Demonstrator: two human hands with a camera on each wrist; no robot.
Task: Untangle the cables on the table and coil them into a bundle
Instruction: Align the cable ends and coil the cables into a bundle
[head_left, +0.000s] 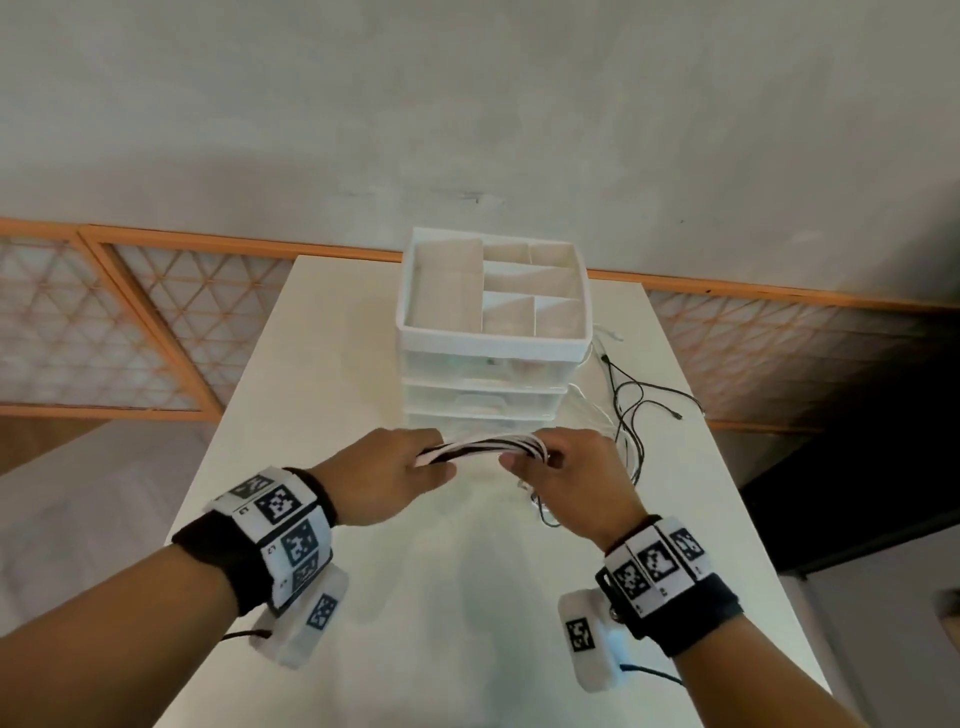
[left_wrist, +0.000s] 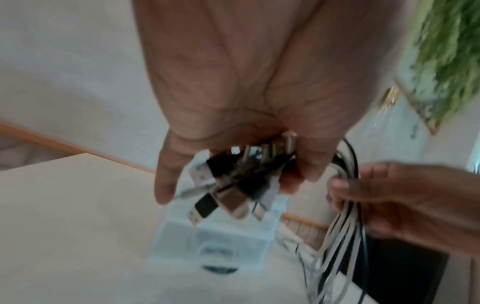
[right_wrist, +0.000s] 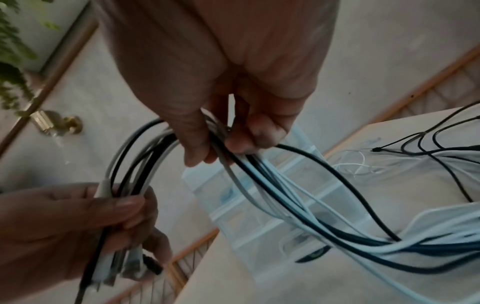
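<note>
A bunch of white and black cables (head_left: 488, 447) stretches between my two hands above the white table (head_left: 311, 415). My left hand (head_left: 410, 467) grips the plug ends (left_wrist: 228, 185), where several USB connectors stick out past the fingers. My right hand (head_left: 550, 465) holds the same bunch (right_wrist: 233, 152) a short way along, fingers and thumb curled round it. From the right hand the cables (right_wrist: 337, 236) trail down onto the table in loose loops. Thin black leads (head_left: 644, 400) lie spread at the right of the drawer unit.
A white plastic drawer unit (head_left: 493, 332) with an open divided tray on top stands just beyond my hands. The table's right edge (head_left: 727, 467) is close to the loose cables. An orange-framed lattice railing (head_left: 130, 322) runs behind the table.
</note>
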